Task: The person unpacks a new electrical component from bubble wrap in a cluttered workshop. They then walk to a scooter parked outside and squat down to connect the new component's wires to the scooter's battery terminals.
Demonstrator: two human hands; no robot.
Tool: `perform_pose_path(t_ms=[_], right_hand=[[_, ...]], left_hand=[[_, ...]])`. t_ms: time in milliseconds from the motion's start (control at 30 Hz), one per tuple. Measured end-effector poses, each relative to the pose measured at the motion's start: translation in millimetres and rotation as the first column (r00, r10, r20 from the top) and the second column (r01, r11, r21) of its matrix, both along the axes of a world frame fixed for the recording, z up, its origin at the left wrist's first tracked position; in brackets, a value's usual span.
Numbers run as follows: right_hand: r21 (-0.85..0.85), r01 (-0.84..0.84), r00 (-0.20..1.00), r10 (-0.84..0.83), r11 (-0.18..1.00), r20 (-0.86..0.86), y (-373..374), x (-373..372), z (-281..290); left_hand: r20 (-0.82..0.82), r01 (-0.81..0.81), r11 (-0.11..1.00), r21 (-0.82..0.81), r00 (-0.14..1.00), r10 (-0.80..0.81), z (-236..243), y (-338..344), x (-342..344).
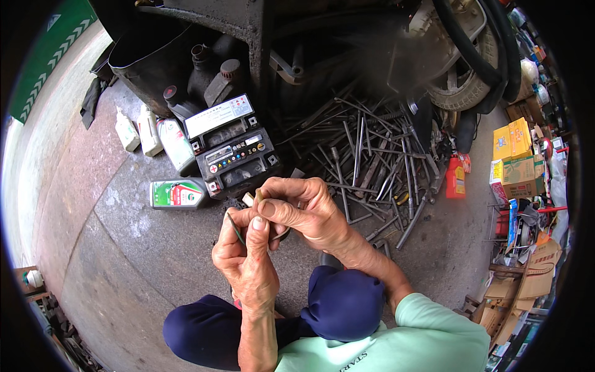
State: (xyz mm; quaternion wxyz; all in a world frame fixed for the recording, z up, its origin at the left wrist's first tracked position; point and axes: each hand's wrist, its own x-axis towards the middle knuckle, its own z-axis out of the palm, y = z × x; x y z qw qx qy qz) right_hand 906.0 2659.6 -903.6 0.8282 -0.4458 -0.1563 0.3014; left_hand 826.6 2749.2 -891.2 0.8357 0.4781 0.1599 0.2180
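My two hands meet in front of me, above the dark floor. The left hand (248, 257) is closed, thumb raised against the bent fingers, and a thin dark green wire (235, 228) runs out over its index finger. My right hand (307, 214) pinches a small yellowish piece (259, 195) between thumb and index finger. Beside that piece, a small whitish block (248, 199) shows over the left fingers; I cannot tell if it is a connector. Part of a pale wire (282, 233) curves out under the right hand. My fingers hide where these parts join.
Beyond my hands lie two black batteries (238, 162), a grey bottle with a green label (178, 194) and several upright bottles (175, 146). A heap of metal tools and rods (372, 158) spreads ahead right. A red bottle (455, 177), a wheel (468, 87) and cardboard boxes (520, 177) stand at right.
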Motion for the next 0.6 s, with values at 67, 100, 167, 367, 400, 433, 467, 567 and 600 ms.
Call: perform_pose_path(t_ms=[67,100,167,367,400,433,467,567,600], right_hand=[[0.099,-0.011,0.999,0.016,0.995,-0.048,0,2,-1],[0.04,0.018,1.0,-0.018,0.999,-0.007,0,3,0],[-0.022,0.077,0.993,-0.075,0.997,0.085,-1,5,1],[-0.031,0.09,0.993,-0.087,0.995,0.084,-2,2,11],[-0.035,0.087,0.992,-0.084,0.996,0.096,-1,2,12],[-0.045,0.068,0.993,-0.063,0.997,0.101,-1,1,13],[-0.033,0.051,0.996,-0.048,0.998,0.074,-1,1,13],[0.006,0.017,0.999,-0.018,1.0,0.05,-2,-1,14],[0.042,0.001,0.999,-0.003,0.999,0.042,-3,-1,14]], left_hand=[[-0.004,0.036,0.999,-0.003,0.999,-0.036,0,1,2],[0.013,0.062,0.998,0.003,0.998,-0.062,0,1,2],[0.024,0.097,0.995,-0.004,0.995,-0.097,1,1,4],[0.043,0.097,0.995,-0.007,0.994,-0.097,5,-2,2],[0.046,0.087,0.996,-0.021,0.995,-0.085,5,-1,2],[0.05,0.076,0.996,-0.035,0.996,-0.075,6,-1,1],[0.042,0.065,0.997,-0.048,0.997,-0.063,6,-1,1],[0.055,-0.002,0.999,-0.036,0.998,0.004,7,-3,0],[0.064,-0.034,0.998,-0.049,0.997,0.037,7,-3,0]])
